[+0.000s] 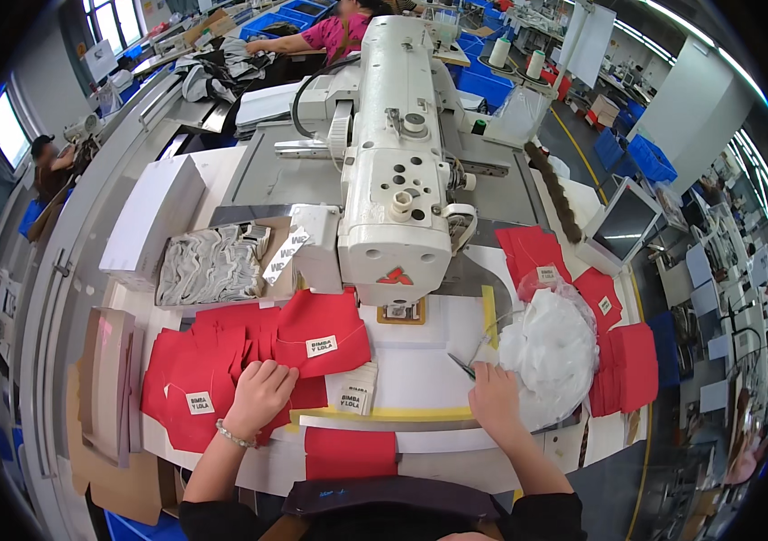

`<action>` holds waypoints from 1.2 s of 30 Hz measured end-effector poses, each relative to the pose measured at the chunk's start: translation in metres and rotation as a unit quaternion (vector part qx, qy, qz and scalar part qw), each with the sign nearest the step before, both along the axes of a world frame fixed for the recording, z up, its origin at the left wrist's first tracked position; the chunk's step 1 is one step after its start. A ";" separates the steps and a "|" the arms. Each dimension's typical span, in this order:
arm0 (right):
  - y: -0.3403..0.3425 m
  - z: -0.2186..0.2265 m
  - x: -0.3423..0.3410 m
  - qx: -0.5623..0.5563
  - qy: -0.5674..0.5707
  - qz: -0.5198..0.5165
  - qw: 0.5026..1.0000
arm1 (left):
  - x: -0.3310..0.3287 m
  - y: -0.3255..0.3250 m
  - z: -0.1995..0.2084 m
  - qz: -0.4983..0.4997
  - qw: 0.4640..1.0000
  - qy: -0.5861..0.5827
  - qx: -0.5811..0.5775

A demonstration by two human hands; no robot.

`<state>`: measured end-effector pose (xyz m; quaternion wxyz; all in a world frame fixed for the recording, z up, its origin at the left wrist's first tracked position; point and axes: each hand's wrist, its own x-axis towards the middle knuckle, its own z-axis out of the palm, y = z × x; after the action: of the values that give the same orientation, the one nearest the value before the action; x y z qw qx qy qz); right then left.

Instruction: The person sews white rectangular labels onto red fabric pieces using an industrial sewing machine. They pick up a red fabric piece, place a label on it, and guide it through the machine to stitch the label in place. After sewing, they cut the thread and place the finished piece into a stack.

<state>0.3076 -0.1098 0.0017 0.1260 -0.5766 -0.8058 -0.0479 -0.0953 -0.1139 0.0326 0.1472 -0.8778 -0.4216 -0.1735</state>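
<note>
My left hand (265,388), with a beaded bracelet at the wrist, pinches the lower left edge of a red fabric piece (334,320) that bears a small white label (321,346). Beneath and left of it spread more red fabric pieces (168,361), one with a similar label. Thread snips (461,365) stick out from my right hand (495,397), whose fingers are closed round them. Just right of that hand sits a heap of white sheer material (548,356). A small stack of loose labels (359,389) lies between my hands.
A large white sewing machine (397,198) towers ahead, its head over a small framed plate (402,312). An open box of grey strips (217,261) and a white box (154,221) stand left. Red pieces (632,365) are stacked right, below a screen (626,221). Other people work farther back.
</note>
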 end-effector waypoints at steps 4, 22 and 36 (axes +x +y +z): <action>0.016 0.000 -0.002 -0.043 0.016 0.001 0.999 | -0.005 -0.012 -0.006 0.020 1.000 0.006 0.009; 0.057 0.069 -0.059 0.117 -0.092 0.196 0.969 | -0.003 -0.020 -0.001 -0.004 1.000 0.023 0.016; 0.090 0.021 -0.119 0.123 -0.039 0.256 0.958 | -0.002 -0.019 0.005 -0.008 0.999 0.025 0.037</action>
<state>0.1891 -0.0194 0.0228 0.1727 -0.3286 -0.9187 -0.1347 -0.0974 -0.1329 0.0374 0.1884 -0.8791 -0.4043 -0.1679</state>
